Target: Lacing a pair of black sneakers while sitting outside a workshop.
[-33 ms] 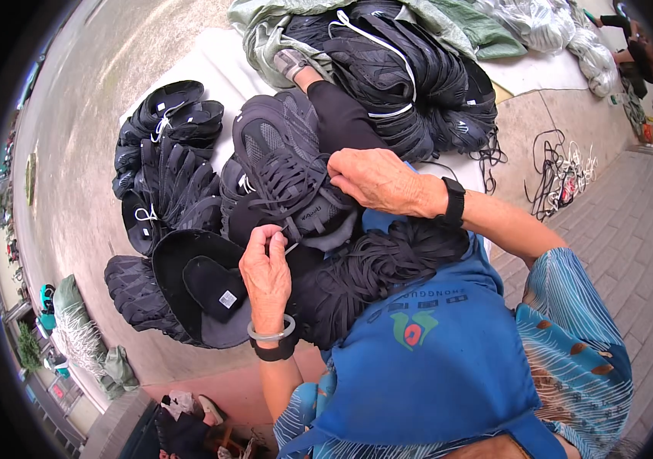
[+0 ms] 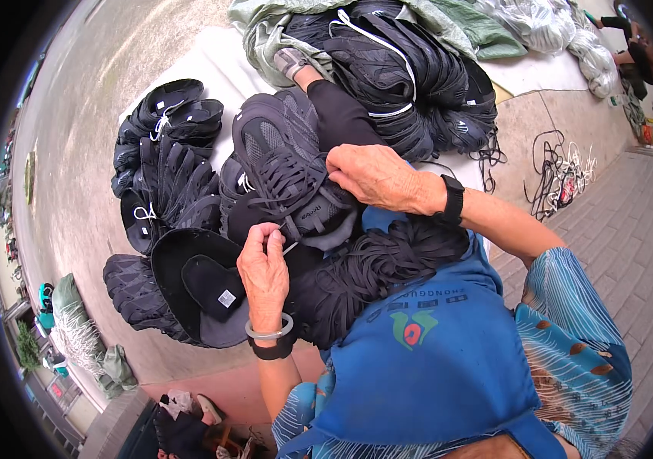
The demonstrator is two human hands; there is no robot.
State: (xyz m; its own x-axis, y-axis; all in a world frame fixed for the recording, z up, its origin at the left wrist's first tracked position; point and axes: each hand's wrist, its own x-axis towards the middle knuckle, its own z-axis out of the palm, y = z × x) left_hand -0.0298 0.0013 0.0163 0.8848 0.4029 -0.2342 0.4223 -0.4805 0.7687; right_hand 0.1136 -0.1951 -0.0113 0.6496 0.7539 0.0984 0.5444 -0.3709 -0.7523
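A dark grey shoe upper (image 2: 271, 136) with black laces across its front lies over my lap, toe end away from me. My left hand (image 2: 264, 275) is closed in a pinch at the near left of its tongue, on a shoelace (image 2: 290, 248) whose pale tip shows. At the upper's right edge, my right hand (image 2: 380, 177) pinches a lace beside the eyelets; its fingertips partly hide the spot. A thick bundle of loose black laces (image 2: 388, 268) rests on my blue apron (image 2: 426, 375), just below both hands.
Stacked dark shoe uppers (image 2: 166, 153) tied with white cord stand at the left. Nearer, another stack (image 2: 139, 294) lies beside my left hand. A large bundle of uppers (image 2: 388, 69) sits in a green woven sack (image 2: 258, 30) ahead. Tangled cords (image 2: 560, 180) lie on the right.
Both hands have shifted very slightly, and the shoe upper's tongue has tilted a little. The same grips remain.
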